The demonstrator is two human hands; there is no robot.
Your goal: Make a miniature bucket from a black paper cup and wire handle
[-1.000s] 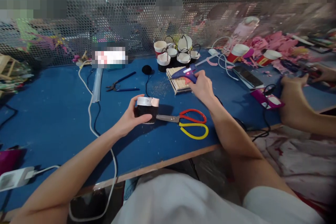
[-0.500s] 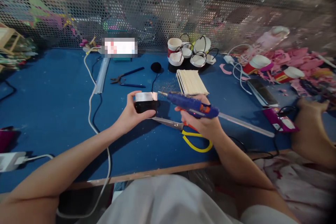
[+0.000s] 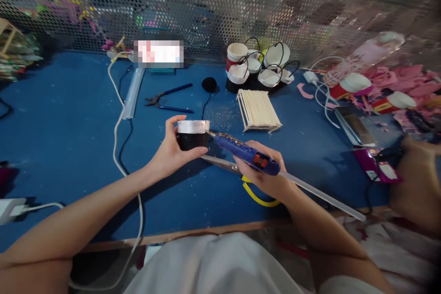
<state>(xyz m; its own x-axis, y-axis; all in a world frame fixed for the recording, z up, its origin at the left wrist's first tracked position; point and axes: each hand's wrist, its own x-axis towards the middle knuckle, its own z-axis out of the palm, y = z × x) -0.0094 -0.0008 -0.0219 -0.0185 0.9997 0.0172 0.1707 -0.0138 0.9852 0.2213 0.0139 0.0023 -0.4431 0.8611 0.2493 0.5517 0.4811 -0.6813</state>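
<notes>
A short paper cup (image 3: 192, 140), black below with a white band on top, is gripped by my left hand (image 3: 171, 149), thumb in front and fingers behind. My right hand (image 3: 267, 172) is wrapped round a blue glue gun (image 3: 237, 149), and a long clear glue stick (image 3: 322, 194) juts from its back end. The gun's metal nozzle is at the right side of the cup's white band; whether it touches I cannot tell. Under my right hand lie scissors (image 3: 222, 163) with yellow handles, partly hidden.
Pliers (image 3: 168, 98) and a black round piece on a cord (image 3: 209, 84) lie beyond the cup. Further right are a stick bundle (image 3: 259, 110), several cups with black loop handles (image 3: 270, 77), a phone (image 3: 354, 126) and pink scraps (image 3: 392, 76). Another person's arm (image 3: 415, 177) rests at far right.
The glue gun's nozzle has moved from above the cup's right rim down to the band's side, and its rear end has dropped. My left hand still holds the cup in nearly the same place.
</notes>
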